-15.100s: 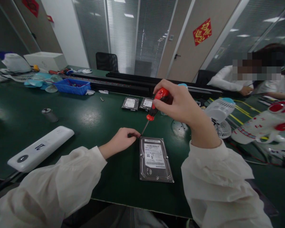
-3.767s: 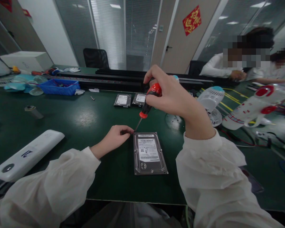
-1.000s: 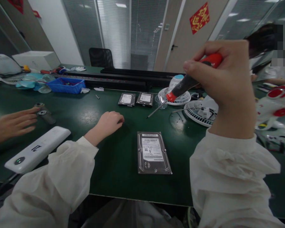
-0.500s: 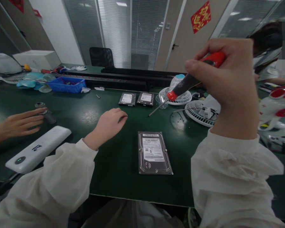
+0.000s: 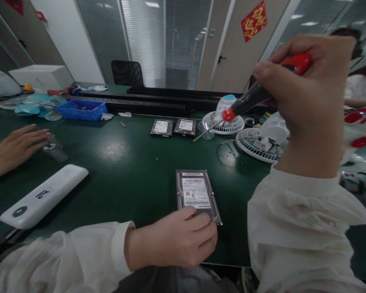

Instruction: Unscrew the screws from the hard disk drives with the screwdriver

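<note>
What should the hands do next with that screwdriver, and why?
Probably lower the screwdriver toward the hard drive. The right hand holds it high, with the tip pointing away from the hard drive, while the left hand rests on the hard drive's near end, seemingly steadying it.

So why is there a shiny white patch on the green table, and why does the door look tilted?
Head view: the pale patch on the green table is probably glare from a ceiling light; head view: the wide lens leans the door and makes the near right hand and its screwdriver look huge; head view: the hard drive label is too soft to read.
</note>
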Tool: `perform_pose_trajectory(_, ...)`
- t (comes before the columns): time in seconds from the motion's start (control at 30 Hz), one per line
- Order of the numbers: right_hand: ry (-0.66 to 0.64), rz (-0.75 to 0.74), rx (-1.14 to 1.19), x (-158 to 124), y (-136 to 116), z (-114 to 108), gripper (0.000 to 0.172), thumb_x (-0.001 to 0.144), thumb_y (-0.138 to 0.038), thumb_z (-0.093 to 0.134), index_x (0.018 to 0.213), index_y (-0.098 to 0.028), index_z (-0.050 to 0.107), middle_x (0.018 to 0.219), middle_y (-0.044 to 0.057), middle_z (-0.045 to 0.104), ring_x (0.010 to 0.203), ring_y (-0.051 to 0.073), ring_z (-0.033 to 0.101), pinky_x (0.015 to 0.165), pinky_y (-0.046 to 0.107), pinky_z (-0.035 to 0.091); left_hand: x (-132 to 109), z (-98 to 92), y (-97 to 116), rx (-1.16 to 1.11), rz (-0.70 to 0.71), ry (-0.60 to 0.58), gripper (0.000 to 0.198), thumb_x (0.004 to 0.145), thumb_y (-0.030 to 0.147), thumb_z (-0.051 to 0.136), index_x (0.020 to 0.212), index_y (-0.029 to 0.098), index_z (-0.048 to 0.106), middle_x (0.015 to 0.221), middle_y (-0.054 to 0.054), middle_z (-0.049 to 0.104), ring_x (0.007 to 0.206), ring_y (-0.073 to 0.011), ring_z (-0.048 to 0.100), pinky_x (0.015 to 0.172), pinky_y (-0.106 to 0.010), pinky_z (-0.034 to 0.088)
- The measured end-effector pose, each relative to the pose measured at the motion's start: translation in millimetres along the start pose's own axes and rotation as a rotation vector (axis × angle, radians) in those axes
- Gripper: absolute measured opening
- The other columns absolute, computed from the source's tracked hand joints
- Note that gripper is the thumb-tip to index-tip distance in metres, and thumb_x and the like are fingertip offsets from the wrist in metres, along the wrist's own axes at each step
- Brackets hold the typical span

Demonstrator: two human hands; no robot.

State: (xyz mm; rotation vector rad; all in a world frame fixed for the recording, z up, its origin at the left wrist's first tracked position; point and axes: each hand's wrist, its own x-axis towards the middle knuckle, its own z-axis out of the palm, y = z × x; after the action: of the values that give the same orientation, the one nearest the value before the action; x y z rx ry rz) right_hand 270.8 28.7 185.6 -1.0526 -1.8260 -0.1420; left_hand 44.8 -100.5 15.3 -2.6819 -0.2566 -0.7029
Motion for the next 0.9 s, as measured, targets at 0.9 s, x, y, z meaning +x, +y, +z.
perform_pose_trajectory(0.9, -0.503, -0.102, 0.047, -1, -15, 25, 0.028, 0.077, -0.044, 0.079, 0.079, -0.021, 0.064, 0.072, 0.0, 0.06, 0.065, 0.013, 0.049, 0.059, 0.03, 0.035, -29, -7.4, -80, -0.335, -1.234, -0.154, 0.025, 0.09, 0.02, 0.05, 0.094, 0.02, 0.075, 0.098, -0.004, 0.078, 0.086, -0.0219, 0.071, 0.078, -0.038, 0.055)
